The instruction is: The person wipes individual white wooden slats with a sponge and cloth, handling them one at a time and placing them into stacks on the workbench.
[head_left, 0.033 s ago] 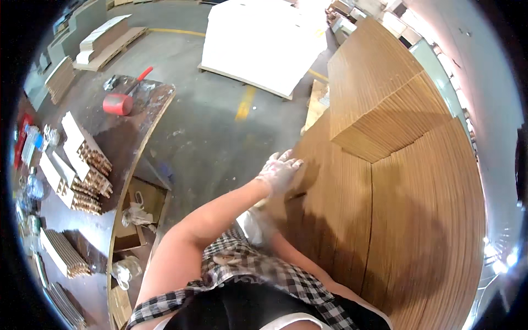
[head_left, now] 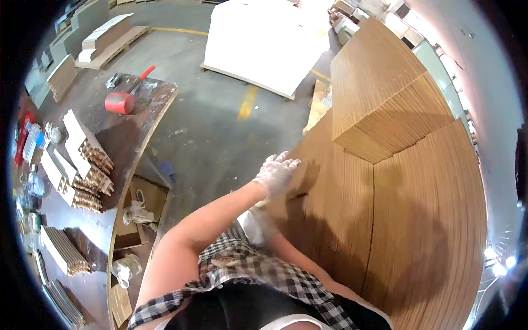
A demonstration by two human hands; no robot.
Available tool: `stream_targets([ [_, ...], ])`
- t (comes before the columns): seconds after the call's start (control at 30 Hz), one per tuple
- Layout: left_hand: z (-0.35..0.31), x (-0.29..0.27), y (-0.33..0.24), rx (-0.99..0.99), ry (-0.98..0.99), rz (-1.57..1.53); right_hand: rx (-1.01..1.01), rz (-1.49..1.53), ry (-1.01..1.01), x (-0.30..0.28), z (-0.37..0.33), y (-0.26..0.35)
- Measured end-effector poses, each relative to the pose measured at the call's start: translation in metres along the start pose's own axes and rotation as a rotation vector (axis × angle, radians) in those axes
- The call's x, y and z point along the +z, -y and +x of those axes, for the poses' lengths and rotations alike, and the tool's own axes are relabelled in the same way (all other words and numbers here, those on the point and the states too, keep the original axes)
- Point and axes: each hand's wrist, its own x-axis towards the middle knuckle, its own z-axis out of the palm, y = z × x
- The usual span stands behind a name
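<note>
Wood-grain panels (head_left: 338, 220) lie stacked in front of me and to my right, with a dark seam between two piles. My left hand (head_left: 276, 175), in a white glove, rests at the left edge of the near pile. Its fingers are stretched out and slightly spread, and I see nothing gripped in them. Lower and nearer my body, my right hand (head_left: 254, 225) is also gloved in white. It is blurred beside the same edge, partly behind my left forearm, so its fingers cannot be made out.
A taller block of wood-grain panels (head_left: 379, 104) stands on the piles at the far right. On my left, a dark workbench (head_left: 124, 135) carries a red mallet (head_left: 119, 103) and bundles of white-faced strips (head_left: 82, 146). Ahead, a large white stack (head_left: 261, 49) sits on a pallet.
The view has shifted very slightly. Both hands stay in nearly the same place at the panel edge.
</note>
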Motion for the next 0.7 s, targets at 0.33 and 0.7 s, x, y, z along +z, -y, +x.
stream_targets([
  [0.33,-0.189,-0.037,0.051,-0.339,0.101,-0.329,-0.598,-1.354,0.233,0.004,-0.005,0.010],
  [0.7,-0.311,-0.053,0.066,-0.791,-0.177,-1.074,-0.992,-0.510,0.075,0.078,0.022,0.050],
])
